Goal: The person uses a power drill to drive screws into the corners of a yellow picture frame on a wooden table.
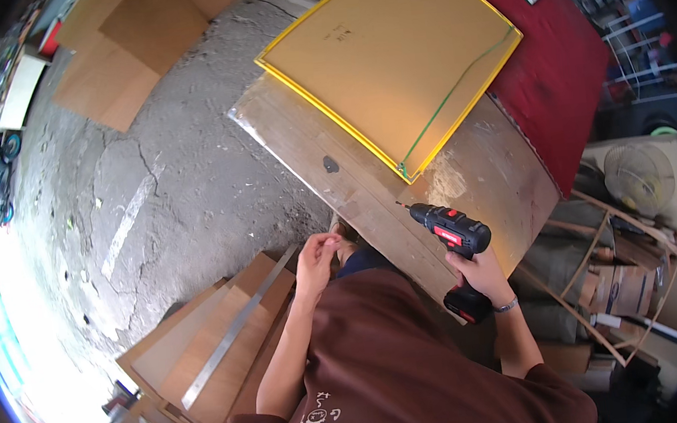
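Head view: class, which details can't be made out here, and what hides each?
All in the head view:
Underside of the yellow-framed flat tan panel: hidden against the brown wooden tabletop.
That panel's far end: cut off by the upper edge.
Handle of the black-and-red cordless drill: mostly covered by the right hand.
Whether the left hand pinches anything: too small to tell.

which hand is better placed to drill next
Likely the right hand: it grips the black-and-red cordless drill, bit near the yellow-framed tan panel; the left hand is farther off.
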The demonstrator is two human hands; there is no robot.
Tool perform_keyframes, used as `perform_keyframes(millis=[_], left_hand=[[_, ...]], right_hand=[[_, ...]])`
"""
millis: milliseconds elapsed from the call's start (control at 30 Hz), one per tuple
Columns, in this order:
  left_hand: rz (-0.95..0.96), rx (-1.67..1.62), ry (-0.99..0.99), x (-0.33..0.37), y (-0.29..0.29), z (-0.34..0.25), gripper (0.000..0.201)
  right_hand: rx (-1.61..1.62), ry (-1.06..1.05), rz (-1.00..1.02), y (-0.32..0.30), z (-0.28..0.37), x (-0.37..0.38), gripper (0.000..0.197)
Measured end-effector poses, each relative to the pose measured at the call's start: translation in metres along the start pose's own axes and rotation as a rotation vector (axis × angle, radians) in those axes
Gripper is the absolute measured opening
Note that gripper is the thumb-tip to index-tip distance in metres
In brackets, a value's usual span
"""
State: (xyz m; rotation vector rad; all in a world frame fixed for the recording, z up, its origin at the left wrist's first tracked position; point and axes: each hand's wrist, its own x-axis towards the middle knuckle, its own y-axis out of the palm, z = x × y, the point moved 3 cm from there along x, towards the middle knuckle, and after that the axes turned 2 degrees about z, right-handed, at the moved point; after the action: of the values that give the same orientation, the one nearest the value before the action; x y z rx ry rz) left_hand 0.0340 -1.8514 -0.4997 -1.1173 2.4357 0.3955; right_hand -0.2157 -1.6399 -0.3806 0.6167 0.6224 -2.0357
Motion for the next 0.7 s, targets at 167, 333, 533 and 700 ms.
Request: perform_keyframes(millis=[167,333,533,700], left_hand=[[0.277,0.225,-0.024,0.065,0.032,-0.014,0.026],[0.349,0.436,0.174,0.115,0.064,-0.038,0.020],[0.375,0.793,0.771,0.202,0.119,-0.095,0.014],[0.694,1.152,0.727,0.266,0.164,-0.095,0.028]], right_hand=[[-0.017,0.013,-0.146,-0.005,0.011,0.000,0.025],[0.069,0.197,-0.232,0.008,0.034,-0.002,0.021],[0.105,0.246,-0.400,0.033,0.053,0.005,0.016],[-0.021,0.221,-0.415,0.051,0.070,0.021,0.021]])
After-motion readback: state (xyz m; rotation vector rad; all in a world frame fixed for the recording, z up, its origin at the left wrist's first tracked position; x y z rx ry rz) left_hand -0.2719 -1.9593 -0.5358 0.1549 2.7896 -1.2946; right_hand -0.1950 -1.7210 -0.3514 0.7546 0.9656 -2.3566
